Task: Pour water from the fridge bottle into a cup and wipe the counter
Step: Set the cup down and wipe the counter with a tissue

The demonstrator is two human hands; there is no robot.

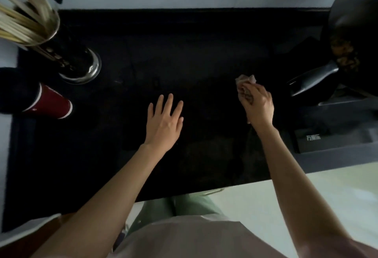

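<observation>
On glossy black counter (184, 53): right hand (258, 104) grips crumpled cloth (244, 83).

1. Both forearms (306, 186) were bare, with no sleeves reaching the wrists.
2. The person wore a pale pinkish-beige short-sleeved top (194, 239).
3. Light sage-green trousers (180, 206) showed below it.

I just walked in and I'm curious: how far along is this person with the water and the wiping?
Pouring looks finished: a red cup stands at the counter's left edge, though its contents can't be seen, and no bottle is in view. Wiping is in hand: the right hand grips a crumpled cloth on the black counter, while the left hand lies flat, fingers spread. Left: probably the rest of the countertop.
</observation>
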